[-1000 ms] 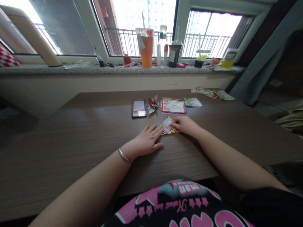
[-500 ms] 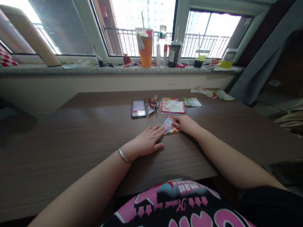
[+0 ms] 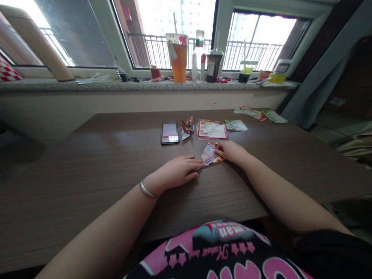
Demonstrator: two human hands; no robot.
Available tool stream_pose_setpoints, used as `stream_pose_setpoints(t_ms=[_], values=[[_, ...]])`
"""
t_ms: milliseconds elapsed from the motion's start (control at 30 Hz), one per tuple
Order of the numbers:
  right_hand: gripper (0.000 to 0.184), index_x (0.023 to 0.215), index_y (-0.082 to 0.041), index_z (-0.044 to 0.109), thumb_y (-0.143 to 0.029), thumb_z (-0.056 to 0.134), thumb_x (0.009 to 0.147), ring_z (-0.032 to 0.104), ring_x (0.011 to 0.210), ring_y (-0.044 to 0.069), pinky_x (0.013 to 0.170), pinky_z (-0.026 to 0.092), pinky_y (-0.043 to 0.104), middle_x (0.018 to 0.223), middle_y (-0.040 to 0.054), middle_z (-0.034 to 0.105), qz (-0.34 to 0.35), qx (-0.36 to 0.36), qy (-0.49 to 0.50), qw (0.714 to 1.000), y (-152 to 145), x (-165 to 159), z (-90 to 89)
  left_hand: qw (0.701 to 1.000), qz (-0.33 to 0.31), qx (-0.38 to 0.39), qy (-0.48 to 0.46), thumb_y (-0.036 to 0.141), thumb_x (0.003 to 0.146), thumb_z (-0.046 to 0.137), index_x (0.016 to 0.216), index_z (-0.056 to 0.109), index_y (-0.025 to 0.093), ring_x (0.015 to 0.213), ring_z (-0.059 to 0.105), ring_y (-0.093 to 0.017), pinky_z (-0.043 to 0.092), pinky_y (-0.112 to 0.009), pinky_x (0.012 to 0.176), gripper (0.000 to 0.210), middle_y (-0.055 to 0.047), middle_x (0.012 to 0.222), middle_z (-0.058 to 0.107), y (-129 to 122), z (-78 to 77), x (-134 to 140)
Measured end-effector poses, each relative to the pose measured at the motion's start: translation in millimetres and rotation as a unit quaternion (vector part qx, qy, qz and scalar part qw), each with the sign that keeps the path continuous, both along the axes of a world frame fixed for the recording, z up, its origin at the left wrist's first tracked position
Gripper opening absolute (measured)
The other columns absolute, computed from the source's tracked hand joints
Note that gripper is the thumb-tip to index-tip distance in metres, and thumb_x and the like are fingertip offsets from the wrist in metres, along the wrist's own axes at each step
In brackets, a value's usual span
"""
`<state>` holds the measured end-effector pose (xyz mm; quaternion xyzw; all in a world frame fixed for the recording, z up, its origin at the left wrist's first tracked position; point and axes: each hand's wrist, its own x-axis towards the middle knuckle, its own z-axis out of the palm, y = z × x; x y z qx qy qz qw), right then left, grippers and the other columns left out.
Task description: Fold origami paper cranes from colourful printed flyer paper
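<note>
A folded piece of colourful printed paper (image 3: 208, 154) lies on the brown table between my hands. My left hand (image 3: 180, 170) rests flat with its fingers stretched out, fingertips on the paper's left corner. At the paper's right edge, my right hand (image 3: 231, 152) has its fingers bent and pinched on it. Just beyond stands a pinwheel-like folded paper shape (image 3: 187, 128), beside a phone (image 3: 170, 133) with a blurred screen. To its right is a stack of printed sheets (image 3: 212, 130), red-bordered on top.
A smaller pile of green-edged papers (image 3: 236, 125) sits right of the stack. More leaflets (image 3: 252, 113) lie at the table's far right corner. On the granite sill (image 3: 95, 86) stand an orange drink cup (image 3: 179, 64), a dark cup (image 3: 214, 66) and bottles.
My left hand has drawn slightly left, with its fingers closer together. The paper and my right hand have shifted a little to the right, and more of the paper's left corner shows.
</note>
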<state>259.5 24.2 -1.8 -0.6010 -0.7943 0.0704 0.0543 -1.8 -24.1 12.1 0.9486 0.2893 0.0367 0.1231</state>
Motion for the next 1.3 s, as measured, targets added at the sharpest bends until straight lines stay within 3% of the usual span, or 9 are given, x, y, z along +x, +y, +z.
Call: stream_pose_setpoints(t_ms=[300, 433, 567, 667, 767, 967, 1300], values=[[0.025, 0.085, -0.022, 0.065, -0.045, 0.055, 0.089, 0.061, 0.073, 0.018, 0.058, 0.036, 0.026, 0.086, 0.0052, 0.071, -0.029, -0.005, -0.003, 1.0, -3.6, 0.4, 3.8, 1.0, -0.009, 0.026, -0.007, 0.03, 0.093, 0.05, 0.141, 0.048, 0.027, 0.135, 0.042, -0.024, 0.034, -0.038, 0.113, 0.048, 0.001, 0.146, 0.05, -2.5, -1.4, 0.4], [0.028, 0.094, -0.02, 0.063, -0.046, 0.055, 0.089, 0.061, 0.081, 0.021, 0.067, 0.04, 0.029, 0.095, 0.0088, 0.069, -0.039, 0.075, 0.01, 0.996, -10.7, -3.7, 9.1, 0.999, -0.01, 0.03, -0.003, 0.031, 0.093, 0.051, 0.142, 0.046, 0.027, 0.135, 0.043, -0.024, 0.034, -0.038, 0.112, 0.05, 0.0, 0.147, 0.049, -3.4, -1.1, 0.7], [0.025, 0.097, -0.018, 0.065, -0.039, 0.056, 0.09, 0.059, 0.098, 0.025, 0.084, 0.041, 0.034, 0.105, 0.0119, 0.067, 0.056, 0.162, 0.015, 0.985, -18.2, -11.8, 14.7, 0.999, -0.013, 0.035, -0.006, 0.031, 0.094, 0.049, 0.144, 0.044, 0.028, 0.136, 0.042, -0.022, 0.032, -0.037, 0.113, 0.05, 0.001, 0.148, 0.047, -3.1, -2.3, 0.8], [0.022, 0.093, -0.019, 0.069, -0.038, 0.058, 0.09, 0.058, 0.098, 0.024, 0.09, 0.038, 0.035, 0.098, 0.0089, 0.069, 0.165, 0.139, 0.03, 0.976, -22.7, -19.3, 14.1, 0.999, -0.01, 0.038, -0.003, 0.031, 0.094, 0.049, 0.145, 0.042, 0.028, 0.136, 0.042, -0.022, 0.032, -0.037, 0.113, 0.051, 0.001, 0.147, 0.048, -3.6, -2.3, 1.1], [0.021, 0.092, -0.02, 0.071, -0.038, 0.059, 0.09, 0.059, 0.096, 0.023, 0.088, 0.038, 0.035, 0.096, 0.0081, 0.069, 0.22, 0.102, 0.039, 0.969, -24.5, -25.1, 9.2, 0.999, -0.002, 0.041, 0.009, 0.032, 0.094, 0.05, 0.144, 0.044, 0.026, 0.135, 0.043, -0.023, 0.033, -0.036, 0.113, 0.051, 0.001, 0.146, 0.049, -4.7, -1.2, 1.9], [0.017, 0.09, -0.017, 0.069, -0.031, 0.06, 0.088, 0.058, 0.092, 0.021, 0.084, 0.041, 0.032, 0.093, 0.0084, 0.065, 0.239, 0.072, 0.085, 0.965, -21.4, -24.2, 2.1, 0.999, 0.0, 0.046, 0.011, 0.032, 0.093, 0.051, 0.143, 0.045, 0.026, 0.135, 0.043, -0.025, 0.034, -0.038, 0.113, 0.05, 0.002, 0.148, 0.048, -4.7, -2.0, 2.2], [0.015, 0.084, -0.016, 0.067, -0.03, 0.061, 0.085, 0.055, 0.088, 0.019, 0.082, 0.041, 0.031, 0.089, 0.0072, 0.061, 0.263, 0.049, 0.077, 0.961, -24.4, -22.3, 5.1, 0.999, -0.031, 0.027, -0.031, 0.026, 0.095, 0.048, 0.125, 0.063, 0.02, 0.12, 0.057, -0.02, 0.04, -0.034, 0.108, 0.033, -0.006, 0.128, 0.064, -3.8, 4.9, 2.9]])
